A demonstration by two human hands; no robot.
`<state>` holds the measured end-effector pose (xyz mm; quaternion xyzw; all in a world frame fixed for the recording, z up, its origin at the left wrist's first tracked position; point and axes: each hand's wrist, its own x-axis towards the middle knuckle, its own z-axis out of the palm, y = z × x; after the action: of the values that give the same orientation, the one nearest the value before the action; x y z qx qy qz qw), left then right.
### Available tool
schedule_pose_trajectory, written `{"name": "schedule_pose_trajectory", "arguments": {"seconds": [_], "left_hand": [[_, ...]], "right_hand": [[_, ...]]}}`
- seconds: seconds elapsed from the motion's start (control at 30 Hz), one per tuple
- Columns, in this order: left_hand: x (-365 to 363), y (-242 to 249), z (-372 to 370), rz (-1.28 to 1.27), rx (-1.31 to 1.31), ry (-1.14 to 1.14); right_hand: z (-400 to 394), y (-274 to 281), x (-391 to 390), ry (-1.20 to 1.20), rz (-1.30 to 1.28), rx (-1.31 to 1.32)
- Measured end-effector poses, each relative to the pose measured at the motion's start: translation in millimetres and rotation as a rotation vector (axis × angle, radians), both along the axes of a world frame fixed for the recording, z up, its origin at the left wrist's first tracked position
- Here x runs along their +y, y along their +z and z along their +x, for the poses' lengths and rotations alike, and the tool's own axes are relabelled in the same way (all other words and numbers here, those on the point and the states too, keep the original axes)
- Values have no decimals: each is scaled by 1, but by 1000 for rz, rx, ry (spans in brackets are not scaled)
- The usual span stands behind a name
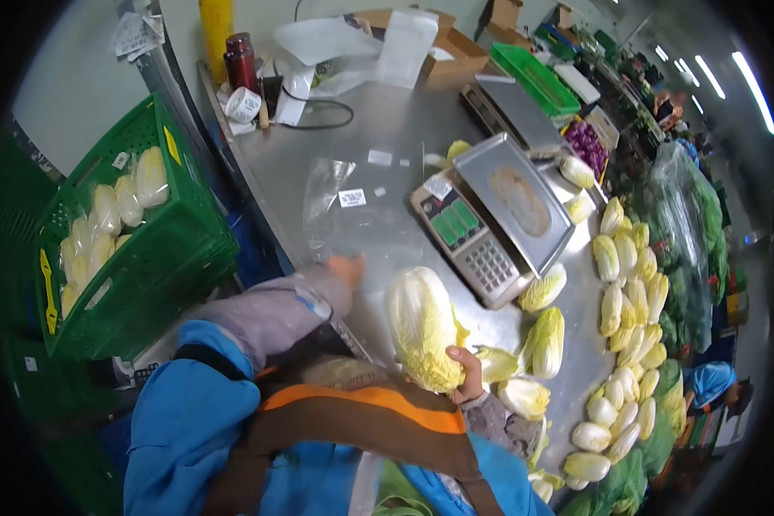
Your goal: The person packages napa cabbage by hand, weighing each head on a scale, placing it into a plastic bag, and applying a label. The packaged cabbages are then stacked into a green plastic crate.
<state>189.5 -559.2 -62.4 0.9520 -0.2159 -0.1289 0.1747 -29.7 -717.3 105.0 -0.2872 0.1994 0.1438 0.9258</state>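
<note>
A napa cabbage (423, 322) is held near my body by my right hand (468, 377), whose fingers wrap round its leafy lower end. My left hand (347, 271) reaches over the steel table, right by the near edge of a clear plastic bag (340, 228) with a white label (352, 199) on it. Its fingers are blurred. Beyond the cabbage stands a weighing scale (518, 196) with a tilted metal pan and a keypad. Loose leaves (496, 364) and more cabbages (545, 342) lie beside my right hand.
Many cabbages (625, 258) line the right side of the table. At left, a green crate (202, 224) holds bagged cabbages. A second scale (516, 112), a green tray (537, 77), a dark red flask (242, 62) and a label roll (242, 105) stand farther back. A person (714, 383) is at far right.
</note>
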Motion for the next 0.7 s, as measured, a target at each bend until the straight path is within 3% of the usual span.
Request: {"name": "schedule_pose_trajectory", "arguments": {"seconds": [0.07,0.13,0.2,0.27,0.3,0.37,0.43,0.5,0.57,0.67,0.7], "left_hand": [[13,101,-12,98,-94,-387],[22,117,-27,-283,-37,-361],[29,170,-61,-173,-153,-583],[27,178,-89,-260,-45,-681],[24,177,-92,-295,-18,-685],[19,177,-88,-365,-22,-690],[10,170,-89,-433,-23,-690],[-4,156,-97,-757,-209,-742],[-5,173,-107,-689,-139,-838],[3,174,-105,-700,-127,-908],[9,173,-104,-566,-119,-948]], "right_hand": [[-9,-12,-3,64,16,105],[4,-16,-2,125,34,162],[23,-15,8,93,-34,226],[40,-19,20,-22,-434,94],[47,-34,22,-27,-433,98],[63,-61,22,-184,-906,-220],[67,-60,18,-150,-1013,-245],[77,-58,20,-123,-1115,-264],[91,-59,24,-156,-1473,-263],[84,-63,13,-133,-1264,-210],[82,-76,9,-175,-1197,-273]]}}
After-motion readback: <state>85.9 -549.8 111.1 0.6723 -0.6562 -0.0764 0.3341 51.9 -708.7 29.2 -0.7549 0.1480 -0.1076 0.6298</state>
